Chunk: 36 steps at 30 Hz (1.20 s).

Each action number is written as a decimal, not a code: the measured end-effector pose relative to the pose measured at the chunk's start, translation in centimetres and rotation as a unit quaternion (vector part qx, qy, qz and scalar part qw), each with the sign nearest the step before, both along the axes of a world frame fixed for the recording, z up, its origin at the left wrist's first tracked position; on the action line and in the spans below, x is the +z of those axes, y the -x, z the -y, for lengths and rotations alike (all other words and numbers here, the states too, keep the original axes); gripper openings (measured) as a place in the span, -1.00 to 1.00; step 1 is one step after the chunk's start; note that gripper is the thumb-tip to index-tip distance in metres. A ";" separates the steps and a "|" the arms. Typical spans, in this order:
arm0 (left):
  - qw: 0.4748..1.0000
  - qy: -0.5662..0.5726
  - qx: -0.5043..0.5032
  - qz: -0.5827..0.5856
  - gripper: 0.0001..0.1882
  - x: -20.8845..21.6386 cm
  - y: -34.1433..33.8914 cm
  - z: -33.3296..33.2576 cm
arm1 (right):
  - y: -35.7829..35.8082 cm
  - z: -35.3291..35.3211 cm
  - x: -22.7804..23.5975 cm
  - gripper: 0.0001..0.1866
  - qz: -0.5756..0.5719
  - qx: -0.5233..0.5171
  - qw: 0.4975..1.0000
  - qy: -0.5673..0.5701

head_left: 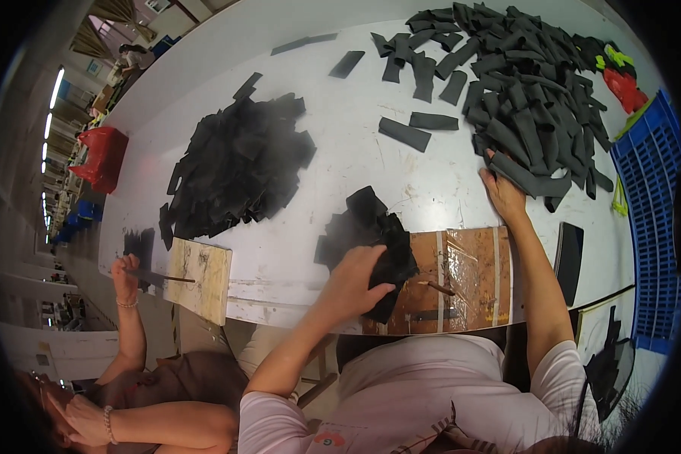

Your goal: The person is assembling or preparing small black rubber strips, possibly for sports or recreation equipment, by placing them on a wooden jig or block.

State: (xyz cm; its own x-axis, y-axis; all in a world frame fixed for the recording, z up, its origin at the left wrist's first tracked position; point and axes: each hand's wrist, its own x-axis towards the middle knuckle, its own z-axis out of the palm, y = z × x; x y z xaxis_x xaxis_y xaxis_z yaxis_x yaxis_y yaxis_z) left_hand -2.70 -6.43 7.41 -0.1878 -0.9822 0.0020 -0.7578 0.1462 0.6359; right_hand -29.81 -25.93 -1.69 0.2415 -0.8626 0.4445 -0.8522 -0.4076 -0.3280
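Note:
My left hand (358, 281) rests on a small heap of black fabric pieces (372, 216) at the table's front edge, thumb apart from the fingers. Farther right, my right hand (505, 195) reaches to the near edge of a large pile of dark grey folded fabric strips (537, 98). Its fingers are closed around a dark grey fabric strip (518, 175), which partly hides them. Between my arms lies a brown board (477, 265) covered with clear tape, with a small brown stick-like tool (437, 287) on it.
A bigger heap of black pieces (238, 163) covers the left of the white table. At left a co-worker's hand (125, 274) holds a thin dark strip by a pale wooden board (200, 276). A dark phone-like slab (568, 261) and blue crate (651, 219) stand right; a red bin (102, 157) far left.

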 end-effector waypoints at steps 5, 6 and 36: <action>0.955 0.071 0.286 -0.045 -0.50 -0.4 -1.9 4.9 | 1.5 -0.5 2.2 -0.65 0.376 0.082 0.877 -0.288; 0.944 0.044 0.328 0.003 -0.50 -1.4 -2.7 6.5 | 1.7 -0.4 2.8 -0.66 0.401 0.073 0.864 -0.296; 0.794 0.056 0.132 -0.591 -0.79 2.5 7.6 -8.6 | -3.5 -20.5 12.6 -0.89 0.439 0.281 0.728 -0.445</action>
